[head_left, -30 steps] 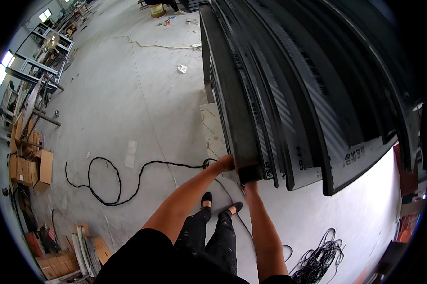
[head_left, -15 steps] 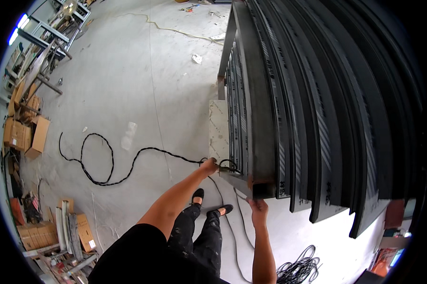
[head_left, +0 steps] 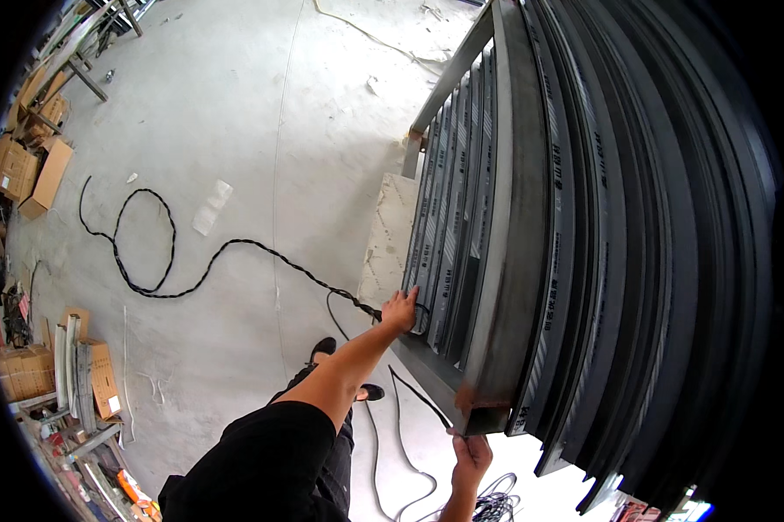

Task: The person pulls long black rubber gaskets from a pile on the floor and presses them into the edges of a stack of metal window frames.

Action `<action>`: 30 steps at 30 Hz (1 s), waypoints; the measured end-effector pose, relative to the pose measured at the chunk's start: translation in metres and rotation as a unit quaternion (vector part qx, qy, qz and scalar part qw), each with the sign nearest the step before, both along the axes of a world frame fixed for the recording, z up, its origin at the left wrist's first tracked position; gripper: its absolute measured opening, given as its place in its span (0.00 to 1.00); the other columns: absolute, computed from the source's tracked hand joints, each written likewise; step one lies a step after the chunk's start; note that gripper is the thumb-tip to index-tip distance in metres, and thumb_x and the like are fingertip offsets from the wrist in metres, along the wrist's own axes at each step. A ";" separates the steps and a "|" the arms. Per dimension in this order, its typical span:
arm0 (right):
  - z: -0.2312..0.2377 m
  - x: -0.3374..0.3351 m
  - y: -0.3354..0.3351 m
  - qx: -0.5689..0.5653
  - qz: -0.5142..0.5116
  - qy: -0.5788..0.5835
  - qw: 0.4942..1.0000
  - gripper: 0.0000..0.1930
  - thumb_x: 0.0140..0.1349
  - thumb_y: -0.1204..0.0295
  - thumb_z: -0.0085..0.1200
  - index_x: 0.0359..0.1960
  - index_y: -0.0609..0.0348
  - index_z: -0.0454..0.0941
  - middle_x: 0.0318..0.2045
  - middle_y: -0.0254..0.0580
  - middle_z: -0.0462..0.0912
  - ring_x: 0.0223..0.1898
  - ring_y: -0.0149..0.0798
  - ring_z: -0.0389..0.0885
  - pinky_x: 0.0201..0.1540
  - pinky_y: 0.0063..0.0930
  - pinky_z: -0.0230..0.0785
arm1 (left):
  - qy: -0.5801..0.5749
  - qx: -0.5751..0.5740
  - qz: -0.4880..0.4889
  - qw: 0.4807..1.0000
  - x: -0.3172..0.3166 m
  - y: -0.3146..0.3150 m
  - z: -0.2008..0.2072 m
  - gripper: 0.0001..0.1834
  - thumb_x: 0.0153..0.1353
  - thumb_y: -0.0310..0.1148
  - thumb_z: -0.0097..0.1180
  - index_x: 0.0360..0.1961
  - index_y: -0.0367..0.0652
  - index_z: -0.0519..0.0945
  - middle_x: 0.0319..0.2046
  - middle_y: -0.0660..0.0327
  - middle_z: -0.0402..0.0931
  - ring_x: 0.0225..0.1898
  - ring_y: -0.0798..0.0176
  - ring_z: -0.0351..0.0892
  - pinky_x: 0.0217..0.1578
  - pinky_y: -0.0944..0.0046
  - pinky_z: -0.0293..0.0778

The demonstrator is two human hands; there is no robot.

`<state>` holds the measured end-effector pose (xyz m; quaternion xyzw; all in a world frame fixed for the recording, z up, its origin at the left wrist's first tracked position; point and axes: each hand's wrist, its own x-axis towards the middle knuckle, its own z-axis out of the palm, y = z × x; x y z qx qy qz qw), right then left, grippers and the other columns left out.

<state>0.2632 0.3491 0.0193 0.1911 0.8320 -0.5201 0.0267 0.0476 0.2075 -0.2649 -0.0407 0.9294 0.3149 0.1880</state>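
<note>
- Two bare hands are at the near end of a steel rack (head_left: 461, 74) that stands on the concrete floor (head_left: 235, 113) and is packed with dark panels (head_left: 448, 217) standing on edge.
- The left hand (head_left: 400, 309) reaches forward with its fingertips on the near edge of the outermost panels, at the rack's left side. Its grip looks like a light hook over the edge, but I cannot tell whether the fingers actually close on a panel.
- The right hand (head_left: 472, 454) sits low, touching the underside of the rusty steel post (head_left: 487, 348) at the rack's near corner. Its grip is clenched; what it holds, if anything, is hidden.
- By the look of it, the step in hand is getting hold of the outer panels at their near edge, with the other hand braced at the frame corner.
- Any move of a panel would call for a firmer hold with both hands on one sheet, because the panels are tall, thin and tightly packed, and their edges are narrow.
- Open room lies to the left of the rack, where the floor is broad and mostly bare.
- A black cable (head_left: 200, 274) snakes across that stretch and ends just beside the left hand, so it is a likely trip point, as is the tangle of wire (head_left: 496, 505) near the right hand.
- A pale slab (head_left: 392, 235) lies flat against the rack's left foot.
- Cardboard boxes (head_left: 40, 174) are well apart, along the floor's far left edge.
</note>
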 end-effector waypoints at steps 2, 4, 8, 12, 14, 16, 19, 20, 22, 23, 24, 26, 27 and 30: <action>0.002 0.005 0.003 -0.013 -0.019 0.016 1.000 0.08 0.53 0.81 0.52 0.36 0.69 0.76 0.34 0.42 0.79 0.35 0.34 0.78 0.42 0.25 0.67 | -0.071 -0.005 -0.103 0.992 -0.014 0.001 -0.008 0.20 0.54 0.32 0.44 0.50 0.51 0.71 0.45 0.54 0.73 0.51 0.52 0.71 0.49 0.50 0.65; 0.007 0.009 0.004 -0.037 -0.038 0.019 0.998 0.07 0.53 0.81 0.53 0.35 0.69 0.76 0.33 0.41 0.79 0.35 0.34 0.78 0.42 0.25 0.67 | -0.061 -0.011 -0.154 0.986 -0.016 -0.010 -0.018 0.11 0.53 0.34 0.46 0.34 0.46 0.78 0.34 0.55 0.78 0.42 0.52 0.77 0.45 0.50 0.69; 0.026 0.006 0.002 -0.079 -0.076 0.010 0.994 0.05 0.54 0.77 0.55 0.31 0.66 0.76 0.27 0.40 0.79 0.30 0.34 0.77 0.41 0.28 0.68 | -0.031 0.139 -0.090 0.986 -0.028 -0.051 -0.005 0.12 0.54 0.36 0.48 0.37 0.42 0.75 0.33 0.49 0.77 0.38 0.46 0.76 0.38 0.51 0.72; 0.036 0.020 0.003 -0.160 -0.113 0.020 0.980 0.05 0.54 0.77 0.54 0.30 0.68 0.76 0.25 0.44 0.79 0.29 0.37 0.77 0.40 0.32 0.69 | -0.049 0.149 -0.055 0.986 -0.033 -0.077 0.040 0.16 0.55 0.37 0.47 0.43 0.44 0.73 0.35 0.48 0.77 0.41 0.47 0.75 0.41 0.52 0.71; 0.046 0.022 -0.002 -0.159 -0.123 0.006 0.980 0.05 0.54 0.78 0.54 0.29 0.69 0.76 0.24 0.45 0.78 0.28 0.37 0.76 0.39 0.32 0.69 | -0.061 0.133 -0.048 0.988 -0.022 -0.063 0.015 0.18 0.53 0.37 0.47 0.46 0.45 0.73 0.40 0.48 0.75 0.44 0.46 0.73 0.44 0.52 0.70; 0.049 0.025 -0.003 -0.150 -0.105 0.009 0.983 0.06 0.52 0.76 0.55 0.28 0.69 0.76 0.23 0.45 0.78 0.28 0.37 0.76 0.39 0.33 0.69 | -0.080 0.072 -0.045 0.993 -0.006 -0.038 -0.006 0.22 0.53 0.39 0.49 0.48 0.43 0.69 0.40 0.48 0.75 0.45 0.46 0.73 0.44 0.50 0.70; 0.068 0.026 -0.002 -0.105 -0.091 -0.078 0.987 0.05 0.50 0.81 0.51 0.29 0.68 0.77 0.27 0.42 0.78 0.32 0.37 0.75 0.41 0.29 0.67 | -0.106 0.008 -0.010 0.994 0.013 -0.018 -0.022 0.25 0.52 0.40 0.50 0.51 0.43 0.65 0.40 0.49 0.75 0.45 0.47 0.74 0.44 0.49 0.70; 0.073 0.028 0.001 -0.089 -0.090 -0.122 0.984 0.07 0.48 0.84 0.49 0.30 0.67 0.78 0.29 0.41 0.78 0.35 0.36 0.75 0.42 0.27 0.66 | -0.111 -0.003 -0.001 0.994 0.019 -0.012 -0.026 0.26 0.52 0.40 0.51 0.51 0.43 0.64 0.40 0.49 0.75 0.45 0.47 0.75 0.44 0.49 0.70; 0.072 0.038 0.007 -0.062 -0.075 -0.103 0.990 0.07 0.49 0.85 0.48 0.29 0.67 0.77 0.29 0.41 0.78 0.34 0.35 0.74 0.40 0.26 0.66 | -0.137 -0.010 -0.029 0.990 0.017 -0.015 -0.045 0.17 0.51 0.40 0.52 0.41 0.43 0.74 0.39 0.51 0.76 0.44 0.48 0.75 0.43 0.51 0.72; 0.070 0.044 0.011 -0.051 -0.067 -0.094 0.992 0.06 0.49 0.85 0.48 0.28 0.67 0.77 0.28 0.41 0.78 0.33 0.34 0.74 0.39 0.25 0.66 | -0.139 -0.001 -0.062 0.988 0.017 -0.018 -0.051 0.15 0.51 0.41 0.52 0.36 0.43 0.77 0.38 0.51 0.76 0.44 0.48 0.75 0.42 0.51 0.72; 0.069 0.047 0.013 -0.054 -0.079 -0.120 0.988 0.07 0.48 0.85 0.48 0.28 0.68 0.77 0.29 0.42 0.78 0.35 0.35 0.74 0.41 0.26 0.66 | -0.093 0.007 -0.063 0.994 0.018 -0.022 -0.062 0.13 0.51 0.40 0.52 0.32 0.43 0.79 0.37 0.50 0.76 0.44 0.48 0.75 0.42 0.52 0.72; 0.055 0.056 0.016 -0.064 -0.046 -0.030 0.996 0.03 0.52 0.79 0.52 0.26 0.68 0.76 0.25 0.43 0.77 0.27 0.35 0.74 0.36 0.28 0.67 | -0.002 0.015 -0.049 0.999 0.021 -0.028 -0.059 0.13 0.53 0.40 0.51 0.31 0.42 0.79 0.36 0.49 0.76 0.41 0.47 0.75 0.41 0.51 0.72; 0.043 0.063 0.020 -0.091 -0.034 0.021 0.995 0.06 0.51 0.77 0.55 0.25 0.69 0.75 0.22 0.45 0.77 0.26 0.37 0.75 0.40 0.35 0.69 | 0.026 0.055 0.004 0.998 0.023 -0.034 -0.046 0.13 0.54 0.40 0.50 0.32 0.41 0.78 0.35 0.49 0.76 0.41 0.46 0.75 0.40 0.51 0.71; 0.032 0.079 0.025 -0.156 -0.153 0.004 0.976 0.06 0.54 0.76 0.53 0.26 0.68 0.73 0.19 0.42 0.73 0.23 0.35 0.71 0.36 0.35 0.68 | 0.080 0.158 0.120 0.977 0.037 -0.051 0.032 0.14 0.58 0.41 0.48 0.34 0.39 0.74 0.29 0.50 0.75 0.36 0.48 0.75 0.35 0.51 0.70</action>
